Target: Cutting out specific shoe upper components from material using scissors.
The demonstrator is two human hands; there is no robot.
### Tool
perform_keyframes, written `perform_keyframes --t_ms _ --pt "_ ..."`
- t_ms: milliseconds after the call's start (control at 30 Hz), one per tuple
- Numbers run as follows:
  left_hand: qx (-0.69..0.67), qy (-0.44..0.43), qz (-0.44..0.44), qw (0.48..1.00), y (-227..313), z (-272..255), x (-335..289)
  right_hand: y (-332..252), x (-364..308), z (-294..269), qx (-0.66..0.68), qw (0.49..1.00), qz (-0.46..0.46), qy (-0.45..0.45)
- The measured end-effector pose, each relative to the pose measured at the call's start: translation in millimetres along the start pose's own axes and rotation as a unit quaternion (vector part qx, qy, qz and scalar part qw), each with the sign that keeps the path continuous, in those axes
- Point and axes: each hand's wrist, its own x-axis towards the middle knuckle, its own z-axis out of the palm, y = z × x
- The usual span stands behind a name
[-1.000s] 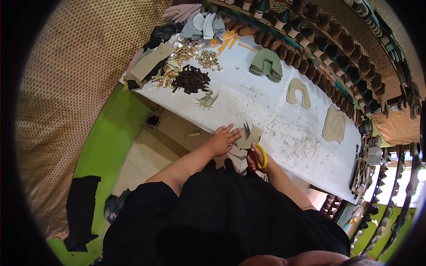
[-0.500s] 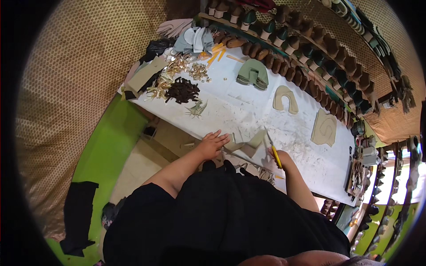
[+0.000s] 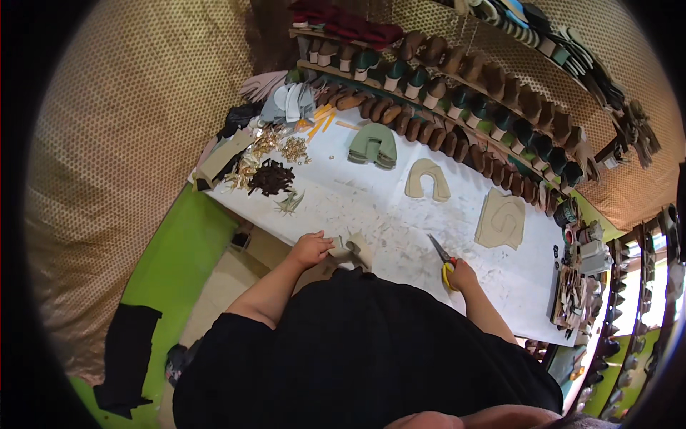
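Note:
In my right hand [image 3: 464,275] is a pair of scissors [image 3: 449,267] with yellow handles, its dark blades slightly apart and pointing toward the far left over the white table. My left hand [image 3: 311,249] is at the table's near edge, its fingers closed on the side of a beige piece of sheet material [image 3: 355,249]. That piece curls upward, and its near part is hidden by my black shirt. A gap of bare tabletop lies between the scissors and the piece.
On the white table [image 3: 400,247] lie a stack of green U-shaped pieces [image 3: 373,146], a beige U-shaped piece [image 3: 427,180], beige sheets [image 3: 500,220], a dark brown pile [image 3: 271,176] and green offcuts [image 3: 290,203]. Shoe lasts [image 3: 457,146] line the far racks.
The scissors have moved away from the beige piece, to the right. The piece is now curled and closer to my left hand, whose fingers have drawn together. The whole view has shifted.

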Motion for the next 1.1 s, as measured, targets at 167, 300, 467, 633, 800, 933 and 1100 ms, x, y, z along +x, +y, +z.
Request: perform_keyframes --t_ms 167,300,467,633,800,933,1100 --pt "-0.026 0.046 -0.031 0.998 53 -73 58 13 8 -5 -0.001 0.998 -0.019 -0.059" --pt "0.044 0.070 -0.040 0.996 101 -135 107 12 3 -15 -0.002 0.997 -0.048 -0.064" --pt "0.219 0.114 -0.054 0.967 162 -193 153 25 12 -6 0.008 0.995 -0.081 -0.053" --pt "0.244 0.201 -0.047 0.947 193 -213 173 31 10 -11 0.022 0.993 -0.104 -0.051" --pt "0.258 0.101 -0.033 0.960 196 -154 161 43 5 -9 0.054 0.988 -0.135 -0.044" --pt "0.138 -0.058 -0.038 0.988 154 -79 121 45 2 -9 0.062 0.987 -0.142 -0.036" --pt "0.154 -0.097 -0.116 0.976 95 -23 73 43 -2 -13 0.055 0.988 -0.134 -0.055"
